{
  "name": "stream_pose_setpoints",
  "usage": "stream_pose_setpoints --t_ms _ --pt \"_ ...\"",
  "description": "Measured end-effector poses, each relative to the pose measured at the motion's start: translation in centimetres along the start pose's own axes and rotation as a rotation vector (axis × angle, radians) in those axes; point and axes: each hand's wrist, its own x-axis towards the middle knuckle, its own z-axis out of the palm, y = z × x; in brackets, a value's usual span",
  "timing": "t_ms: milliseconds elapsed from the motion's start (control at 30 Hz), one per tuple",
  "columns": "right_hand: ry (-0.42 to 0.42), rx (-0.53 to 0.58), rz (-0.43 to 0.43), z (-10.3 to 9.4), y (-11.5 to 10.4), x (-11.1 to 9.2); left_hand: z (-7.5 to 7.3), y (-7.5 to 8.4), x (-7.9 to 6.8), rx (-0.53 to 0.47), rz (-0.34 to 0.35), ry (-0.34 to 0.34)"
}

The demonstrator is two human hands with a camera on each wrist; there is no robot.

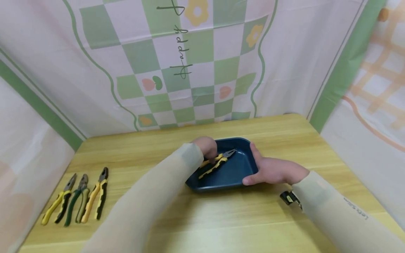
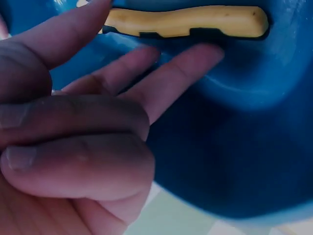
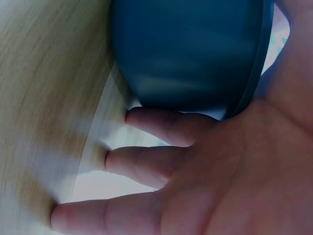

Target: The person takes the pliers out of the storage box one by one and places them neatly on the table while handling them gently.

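Note:
Inside the dark blue tray (image 1: 232,179) lies a pair of pliers (image 1: 213,168) with yellow and black handles, its metal jaws toward the back right. My left hand (image 1: 206,147) is down in the tray over the handles. In the left wrist view two fingers (image 2: 181,73) reach out beside a pliers handle (image 2: 195,20), the thumb crosses in front of it, and the other two fingers are folded. Contact with the pliers is hard to tell. My right hand (image 1: 273,169) braces the tray's right end, thumb and fingers spread; in the right wrist view several straight fingertips meet the table.
On the wooden table (image 1: 126,154) at left stand three tools in a row: yellow-black pliers (image 1: 60,198), green-handled pliers (image 1: 78,200) and orange-black pliers (image 1: 97,196). A small black object (image 1: 288,197) is beside my right sleeve. Patterned cloth (image 1: 196,70) hangs behind.

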Motion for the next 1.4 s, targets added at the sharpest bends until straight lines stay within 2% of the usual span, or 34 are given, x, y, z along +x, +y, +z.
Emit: stream_pose_setpoints --t_ms 133,233,333,400,467,600,733,800,867,1000,1100,1300,1400 --pt "-0.001 -0.004 -0.004 0.0 0.0 0.0 0.5 -0.6 0.4 -0.023 0.047 0.018" --pt "-0.001 -0.001 -0.006 0.0 0.0 -0.1 1.5 -1.1 0.5 -0.005 0.121 0.098" --pt "-0.002 0.001 -0.014 0.0 0.0 -0.1 2.4 -1.4 0.7 -0.019 0.15 0.176" --pt "-0.003 0.004 -0.019 -0.1 0.0 0.0 2.7 -1.5 0.8 -0.021 0.152 0.196" --pt "-0.005 0.003 -0.026 -0.1 0.1 0.0 2.8 -1.5 0.9 -0.012 0.152 0.192" --pt "-0.006 0.005 -0.029 -0.2 0.1 0.0 2.4 -1.4 1.0 0.033 0.155 0.143" --pt "-0.006 0.005 -0.022 -0.2 0.0 0.1 1.6 -1.0 0.6 -0.012 0.085 0.101" --pt "-0.006 0.005 -0.017 -0.2 -0.1 0.1 1.2 -1.0 0.4 -0.019 0.076 0.078" --pt "-0.006 0.004 -0.012 -0.2 -0.1 0.1 1.0 -1.0 0.4 -0.016 0.097 0.055" --pt "-0.006 0.004 -0.008 -0.2 -0.1 0.1 0.6 -1.5 0.4 -0.009 0.206 0.029" --pt "-0.005 0.007 -0.006 -0.2 -0.1 0.1 0.3 -1.8 0.2 0.008 0.257 0.025" --pt "-0.006 0.001 -0.006 -0.1 -0.1 0.0 -0.1 -2.1 -0.7 0.023 0.27 0.028" --pt "-0.004 0.001 -0.006 -0.1 -0.1 0.0 0.1 -2.4 -0.9 0.003 0.266 0.084"
